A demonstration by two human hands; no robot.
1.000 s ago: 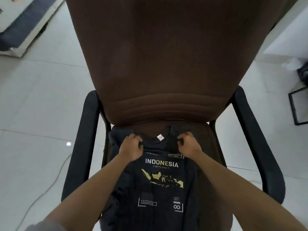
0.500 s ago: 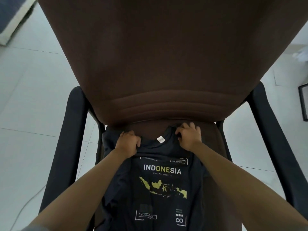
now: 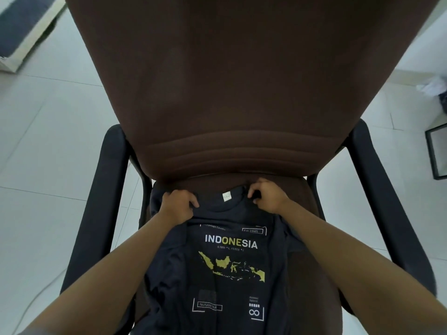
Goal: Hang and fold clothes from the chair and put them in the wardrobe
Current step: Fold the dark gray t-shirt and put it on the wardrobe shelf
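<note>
A dark navy T-shirt [image 3: 225,281] with an "INDONESIA" print and a yellow map lies face up on the seat of a brown office chair [image 3: 225,88]. Its collar, with a small white tag, points toward the backrest. My left hand [image 3: 177,205] grips the shirt's left shoulder beside the collar. My right hand [image 3: 267,198] pinches the right shoulder on the other side of the collar. Both hands sit at the back of the seat, just below the backrest. The shirt's lower part runs out of view at the bottom.
Black armrests stand on either side, the left armrest [image 3: 106,194] and the right armrest [image 3: 382,194]. White floor tiles [image 3: 48,153] surround the chair. A mattress edge [image 3: 26,27] lies at the top left, a black frame [image 3: 437,151] at the right, and a thin cable [image 3: 41,291] at the lower left.
Both hands have kept their grip on the shirt's shoulders and shifted slightly toward the backrest, drawing the collar flatter. My head has come closer to the chair.
</note>
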